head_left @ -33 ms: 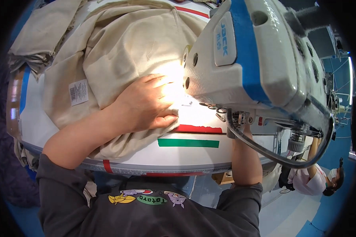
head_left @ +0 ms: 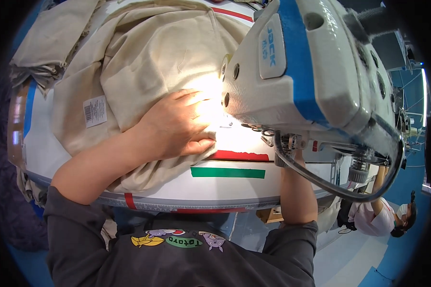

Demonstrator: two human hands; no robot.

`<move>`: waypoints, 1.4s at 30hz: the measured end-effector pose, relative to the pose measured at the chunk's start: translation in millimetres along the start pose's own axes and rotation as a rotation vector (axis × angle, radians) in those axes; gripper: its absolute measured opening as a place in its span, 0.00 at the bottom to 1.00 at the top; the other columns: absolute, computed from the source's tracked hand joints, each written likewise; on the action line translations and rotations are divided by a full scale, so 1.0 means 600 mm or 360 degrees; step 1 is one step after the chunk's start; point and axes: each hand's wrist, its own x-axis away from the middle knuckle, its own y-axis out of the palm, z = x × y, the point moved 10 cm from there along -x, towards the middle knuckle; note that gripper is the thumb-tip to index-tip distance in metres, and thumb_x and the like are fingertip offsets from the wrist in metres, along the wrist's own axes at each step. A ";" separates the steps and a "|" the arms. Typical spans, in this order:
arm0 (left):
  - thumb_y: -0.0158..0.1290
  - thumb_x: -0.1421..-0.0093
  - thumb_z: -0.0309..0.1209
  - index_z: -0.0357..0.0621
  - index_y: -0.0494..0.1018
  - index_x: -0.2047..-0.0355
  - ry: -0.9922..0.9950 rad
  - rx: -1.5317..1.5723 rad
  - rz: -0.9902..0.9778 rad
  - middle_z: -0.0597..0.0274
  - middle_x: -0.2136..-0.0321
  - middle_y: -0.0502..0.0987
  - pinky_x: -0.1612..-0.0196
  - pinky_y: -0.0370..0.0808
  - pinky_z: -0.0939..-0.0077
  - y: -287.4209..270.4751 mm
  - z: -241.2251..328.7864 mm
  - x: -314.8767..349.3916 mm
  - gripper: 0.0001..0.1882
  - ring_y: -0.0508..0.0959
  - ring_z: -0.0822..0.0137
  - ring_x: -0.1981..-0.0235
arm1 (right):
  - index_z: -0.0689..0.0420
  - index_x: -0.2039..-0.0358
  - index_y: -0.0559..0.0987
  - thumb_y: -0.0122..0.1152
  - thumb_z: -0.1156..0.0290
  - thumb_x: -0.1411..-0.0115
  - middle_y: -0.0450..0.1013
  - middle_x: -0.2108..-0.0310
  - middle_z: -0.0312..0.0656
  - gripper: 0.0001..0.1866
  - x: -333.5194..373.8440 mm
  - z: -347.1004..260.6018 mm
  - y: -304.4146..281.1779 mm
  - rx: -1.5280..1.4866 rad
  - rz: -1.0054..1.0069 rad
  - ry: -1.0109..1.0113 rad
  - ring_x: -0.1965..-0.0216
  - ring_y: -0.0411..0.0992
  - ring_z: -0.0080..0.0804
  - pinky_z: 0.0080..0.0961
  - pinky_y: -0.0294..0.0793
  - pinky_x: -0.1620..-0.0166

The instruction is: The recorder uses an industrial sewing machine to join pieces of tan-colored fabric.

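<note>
My left hand (head_left: 184,125) lies flat on a large beige cloth (head_left: 148,62), fingers stretched toward the lit area beside the sewing machine head (head_left: 306,71) and thumb apart. Strong glare washes out the fingertips. The cloth is spread and bunched over the white table, and a white printed label (head_left: 95,112) shows on it left of my wrist. My right forearm (head_left: 298,198) reaches up past the table's front edge. Behind the machine's lower parts and curved metal bar (head_left: 316,184), my right hand is hidden, so its fingers and anything in them cannot be seen.
Folded beige cloths (head_left: 50,40) are stacked at the far left. Green tape (head_left: 228,172) and red tape (head_left: 242,156) mark the white table (head_left: 225,189), with a measuring strip (head_left: 153,201) along its front edge. Another person (head_left: 376,217) is at the right.
</note>
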 end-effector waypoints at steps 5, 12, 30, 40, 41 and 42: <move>0.63 0.53 0.38 0.41 0.73 0.69 -0.0022 0.0091 -0.0107 0.56 0.58 0.74 0.49 0.70 0.64 0.013 0.001 0.005 0.16 0.73 0.56 0.54 | 0.51 0.47 0.74 0.56 0.65 0.40 0.71 0.48 0.40 0.20 0.000 0.019 0.018 0.0075 -0.0086 0.0144 0.49 0.71 0.38 0.44 0.67 0.46; 0.62 0.53 0.39 0.41 0.72 0.71 0.0050 0.0050 0.0003 0.58 0.61 0.73 0.54 0.71 0.67 0.007 0.009 0.005 0.16 0.73 0.60 0.59 | 0.48 0.42 0.70 0.52 0.59 0.38 0.69 0.43 0.38 0.23 -0.001 0.041 0.047 0.0172 -0.0212 0.0330 0.44 0.68 0.38 0.49 0.63 0.43; 0.62 0.48 0.51 0.35 0.52 0.35 -0.0825 -0.0088 -0.0145 0.41 0.39 0.61 0.59 0.78 0.67 -0.069 0.007 0.218 0.50 0.79 0.52 0.58 | 0.56 0.70 0.77 0.63 0.78 0.46 0.74 0.71 0.42 0.04 -0.001 -0.249 -0.050 -0.0210 0.0032 -0.0246 0.67 0.74 0.43 0.36 0.73 0.63; 0.59 0.54 0.30 0.43 0.71 0.71 -0.1547 0.0221 -0.0526 0.52 0.73 0.77 0.65 0.73 0.56 -0.150 0.027 0.605 0.11 0.78 0.48 0.66 | 0.57 0.72 0.79 0.70 0.80 0.55 0.75 0.72 0.41 0.10 0.101 -0.471 -0.016 -0.0708 -0.0680 -0.0949 0.74 0.75 0.38 0.30 0.73 0.72; 0.56 0.54 0.28 0.42 0.72 0.71 -0.1808 0.0337 -0.0462 0.53 0.74 0.76 0.66 0.73 0.59 -0.180 0.024 0.671 0.09 0.78 0.51 0.69 | 0.58 0.73 0.79 0.68 0.81 0.55 0.75 0.73 0.41 0.08 0.100 -0.482 -0.014 -0.0748 -0.0681 -0.0938 0.75 0.74 0.38 0.30 0.71 0.73; 0.55 0.50 0.31 0.39 0.74 0.74 -0.2159 0.0572 -0.0067 0.54 0.76 0.78 0.71 0.73 0.58 -0.211 0.013 0.767 0.08 0.79 0.58 0.76 | 0.58 0.73 0.79 0.68 0.81 0.55 0.75 0.73 0.41 0.08 0.097 -0.492 -0.011 -0.0756 -0.0692 -0.0977 0.75 0.74 0.38 0.30 0.71 0.73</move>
